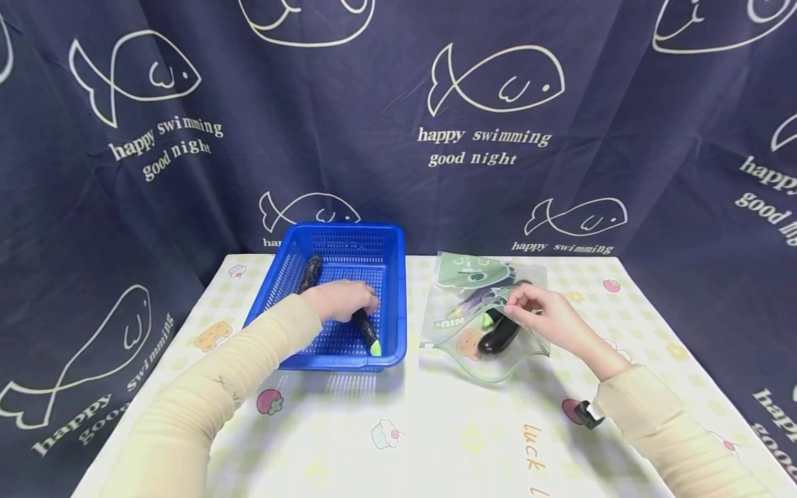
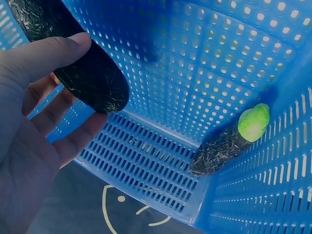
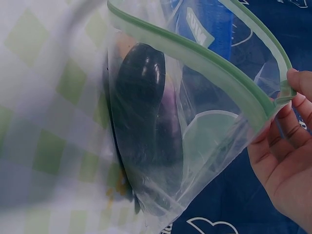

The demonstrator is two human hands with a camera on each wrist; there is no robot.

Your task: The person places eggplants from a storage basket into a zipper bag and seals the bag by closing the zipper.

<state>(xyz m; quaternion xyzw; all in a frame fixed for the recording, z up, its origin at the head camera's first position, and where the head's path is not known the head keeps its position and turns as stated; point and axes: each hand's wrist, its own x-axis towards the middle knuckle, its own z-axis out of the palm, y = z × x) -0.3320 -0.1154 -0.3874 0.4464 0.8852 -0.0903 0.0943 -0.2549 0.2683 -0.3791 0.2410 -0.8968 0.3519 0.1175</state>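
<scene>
Inside the blue basket, my left hand grips a long dark eggplant with a pale green cap. The left wrist view shows my thumb lying over that eggplant, fingers beneath, its rounded end sticking out. A second wrinkled dark eggplant lies along the basket's left side; its green cap shows in the left wrist view. My right hand pinches the green rim of a clear zip bag, whose mouth gapes. Through the plastic show a glossy black eggplant and another green cap.
A patterned cloth covers the table, with basket on the left and bag on the right. A small black clip-like object shows by the right sleeve. Behind the table hangs a dark blue curtain with fish prints.
</scene>
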